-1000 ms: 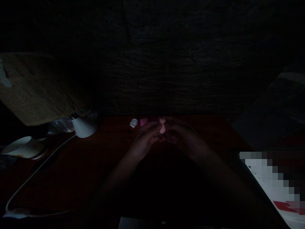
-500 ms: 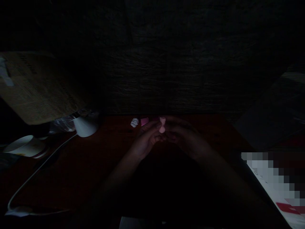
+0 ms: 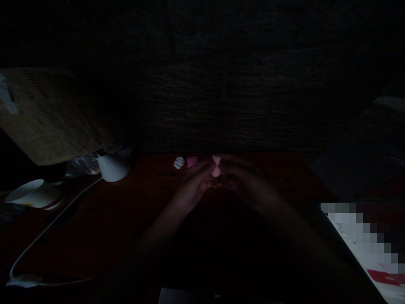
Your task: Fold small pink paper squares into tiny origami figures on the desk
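Between my two hands is a small pale pink lump point(image 3: 216, 171), narrow in the middle and wider at both ends, like soft modelling clay. My left hand point(image 3: 196, 183) pinches it from the left with thumb and fingers. From the other side, the fingers of my right hand point(image 3: 245, 179) press on its waist. Just behind my left hand, on the dark reddish table, lie a brighter pink piece point(image 3: 192, 161) and a crumpled white lump point(image 3: 179, 162). A dim purple piece point(image 3: 208, 158) shows partly behind my fingers. The scene is very dark.
To the left stand a white cone-shaped object point(image 3: 114, 168) with a white cable point(image 3: 57, 217), a paper cup point(image 3: 34, 194) tipped over, and a cardboard box point(image 3: 53, 118). A white printed box or sheet point(image 3: 357, 249) lies at the right. A dark textured wall point(image 3: 221, 93) rises behind the table.
Almost nothing differs. The pink lump's lower end looks slightly rounder, and my fingers have shifted a little around it.
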{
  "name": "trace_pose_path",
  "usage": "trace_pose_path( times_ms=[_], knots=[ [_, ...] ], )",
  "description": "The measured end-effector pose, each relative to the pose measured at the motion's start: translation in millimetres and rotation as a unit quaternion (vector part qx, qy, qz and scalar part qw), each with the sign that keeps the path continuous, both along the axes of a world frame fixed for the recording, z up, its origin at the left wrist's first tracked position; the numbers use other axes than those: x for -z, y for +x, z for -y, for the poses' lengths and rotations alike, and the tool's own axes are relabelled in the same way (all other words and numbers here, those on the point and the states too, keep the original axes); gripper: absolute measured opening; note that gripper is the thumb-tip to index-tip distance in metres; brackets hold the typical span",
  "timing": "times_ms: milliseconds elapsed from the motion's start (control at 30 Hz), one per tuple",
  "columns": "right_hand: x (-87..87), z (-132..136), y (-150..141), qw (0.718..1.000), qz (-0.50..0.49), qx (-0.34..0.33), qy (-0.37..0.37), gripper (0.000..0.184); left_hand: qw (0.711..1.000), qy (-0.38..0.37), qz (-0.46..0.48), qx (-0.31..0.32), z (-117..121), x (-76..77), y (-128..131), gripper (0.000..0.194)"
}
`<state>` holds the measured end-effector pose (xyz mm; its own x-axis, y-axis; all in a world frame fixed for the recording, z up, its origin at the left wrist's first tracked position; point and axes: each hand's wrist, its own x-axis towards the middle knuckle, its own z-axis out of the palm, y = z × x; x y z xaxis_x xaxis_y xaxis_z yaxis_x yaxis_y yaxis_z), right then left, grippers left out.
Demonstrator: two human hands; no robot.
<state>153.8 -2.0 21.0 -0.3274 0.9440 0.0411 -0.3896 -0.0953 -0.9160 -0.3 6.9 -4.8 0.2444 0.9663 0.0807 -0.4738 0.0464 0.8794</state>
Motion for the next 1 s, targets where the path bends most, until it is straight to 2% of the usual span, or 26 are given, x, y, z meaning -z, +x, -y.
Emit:
trace_pose_path(
  times_ms=[233, 367, 567, 733, 1000],
  knots=[
    [-0.3, -0.7, 0.3, 1.000, -0.003, 0.006, -0.002, 0.023, 1.000, 0.013, -0.004, 0.004, -1.5, 4.0, -0.7, 0.035],
    [-2.4, -0.9, 2.5, 1.000, -0.010, 0.013, 0.005, 0.022, 0.999, 0.020, -0.033, 0.014, -1.0, 0.8, -2.0, 0.035],
    [-0.1, -2.8, 4.9, 0.998, 0.021, 0.041, 0.033, 0.027, 0.996, 0.039, -0.075, -0.027, 1.3, -5.4, -1.1, 0.033],
    [1.7, -4.9, 4.1, 0.997, 0.046, 0.012, 0.065, 0.027, 0.997, 0.054, -0.051, -0.010, 0.1, 0.3, -0.5, 0.037],
    [2.0, -5.2, 8.4, 0.992, 0.083, 0.022, 0.089, 0.029, 0.997, 0.056, -0.048, 0.014, 0.1, -0.1, -1.9, 0.032]
  ],
)
